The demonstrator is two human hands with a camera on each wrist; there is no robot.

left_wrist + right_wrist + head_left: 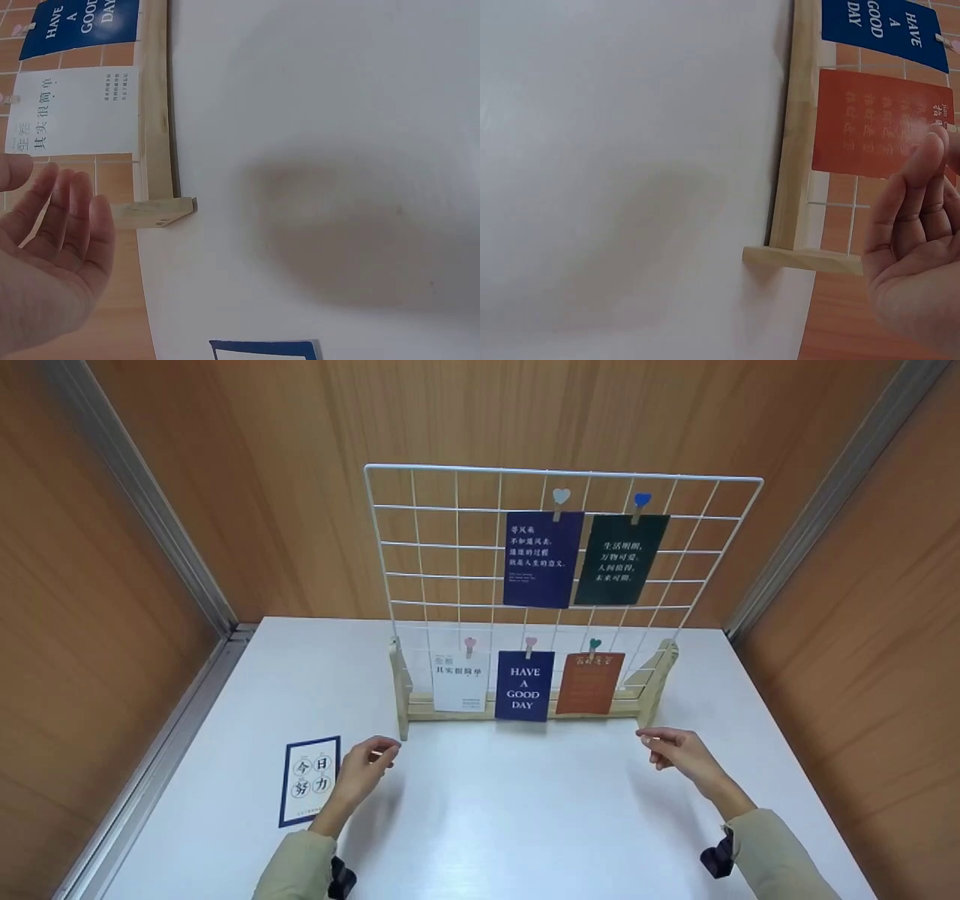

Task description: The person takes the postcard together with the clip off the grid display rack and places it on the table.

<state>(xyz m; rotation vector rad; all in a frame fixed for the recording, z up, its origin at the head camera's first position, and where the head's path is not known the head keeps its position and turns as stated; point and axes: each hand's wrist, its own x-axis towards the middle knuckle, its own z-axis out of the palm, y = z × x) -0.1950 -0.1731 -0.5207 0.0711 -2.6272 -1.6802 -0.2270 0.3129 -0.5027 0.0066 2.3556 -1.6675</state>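
Observation:
A white wire grid stands upright in a wooden base. Heart-topped clips hold cards on it: a dark blue card and a dark green card high up, and a white card, a blue "HAVE A GOOD DAY" card and an orange card lower down. My left hand, empty with loosely bent fingers, hovers in front of the base's left foot. In front of its right foot, my right hand also holds nothing, its fingers loosely bent in the right wrist view.
On the white table, a blue-bordered card lies left of my left hand, partly covered by it. Wood panels with metal corner strips enclose the table at the back and both sides.

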